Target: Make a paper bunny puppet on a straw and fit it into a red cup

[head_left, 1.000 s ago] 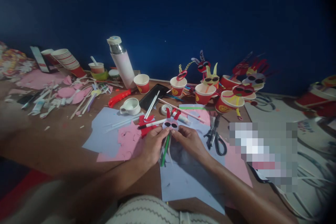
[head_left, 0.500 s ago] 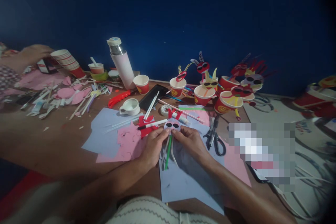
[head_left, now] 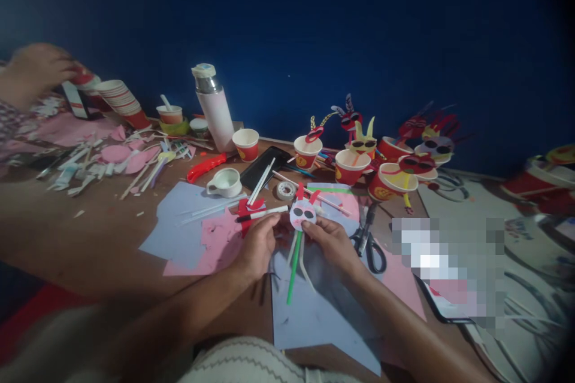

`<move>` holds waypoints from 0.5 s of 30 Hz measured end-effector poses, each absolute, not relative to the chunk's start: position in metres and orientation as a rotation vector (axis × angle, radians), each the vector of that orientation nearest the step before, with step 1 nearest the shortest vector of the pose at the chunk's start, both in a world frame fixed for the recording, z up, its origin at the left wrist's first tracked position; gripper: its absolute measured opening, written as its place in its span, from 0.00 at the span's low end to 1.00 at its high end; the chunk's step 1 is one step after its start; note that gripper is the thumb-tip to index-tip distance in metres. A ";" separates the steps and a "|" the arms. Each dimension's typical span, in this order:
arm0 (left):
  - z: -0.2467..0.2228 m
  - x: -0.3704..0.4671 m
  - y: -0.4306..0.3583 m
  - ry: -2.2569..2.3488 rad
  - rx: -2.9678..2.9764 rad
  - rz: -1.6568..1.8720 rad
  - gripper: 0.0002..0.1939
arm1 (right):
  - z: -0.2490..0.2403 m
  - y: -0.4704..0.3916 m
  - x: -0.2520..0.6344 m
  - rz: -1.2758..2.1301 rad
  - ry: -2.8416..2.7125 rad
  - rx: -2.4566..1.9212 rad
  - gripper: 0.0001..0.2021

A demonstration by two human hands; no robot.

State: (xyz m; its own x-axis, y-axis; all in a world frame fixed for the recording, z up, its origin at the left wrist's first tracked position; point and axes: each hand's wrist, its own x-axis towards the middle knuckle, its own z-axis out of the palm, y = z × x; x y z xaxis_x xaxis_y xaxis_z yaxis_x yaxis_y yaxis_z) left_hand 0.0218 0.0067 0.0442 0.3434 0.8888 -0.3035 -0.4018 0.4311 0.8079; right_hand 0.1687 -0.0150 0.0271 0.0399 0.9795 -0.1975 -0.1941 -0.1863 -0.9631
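Observation:
A small paper rabbit-like puppet [head_left: 297, 214] has a white face, two large black eyes, red ears and a pink mouth. Green and white strips hang from beneath its head. My right hand [head_left: 335, 242] pinches the face at its lower right edge, thumb in front. To the left, my left hand [head_left: 259, 245] is apart from the puppet, empty, with loosely curved fingers. Just above that hand lies a white and black marker [head_left: 265, 213]. Below the puppet is a sheet of pale blue paper [head_left: 309, 323]. Black scissors [head_left: 376, 254] rest right of my right hand.
Paper cups with finished puppets [head_left: 395, 176] stand at the back right. A thermos [head_left: 214, 116], a white mug [head_left: 225, 182], a tape roll [head_left: 286, 190] and a red cutter [head_left: 206, 167] are behind my hands. Another person's hand [head_left: 40, 69] is at far left, near stacked cups [head_left: 123, 102].
My left hand has let go of the puppet and drawn slightly left. The puppet has shifted right in my right hand, its face now more exposed. The other person's hand has risen.

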 end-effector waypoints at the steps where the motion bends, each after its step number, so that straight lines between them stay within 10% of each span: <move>1: 0.045 0.021 0.007 0.828 0.689 0.933 0.14 | 0.028 -0.015 0.168 1.416 -0.892 -1.205 0.16; 15: 0.051 0.011 -0.001 0.744 0.884 0.906 0.13 | 0.030 -0.022 0.165 1.611 -0.849 -0.993 0.12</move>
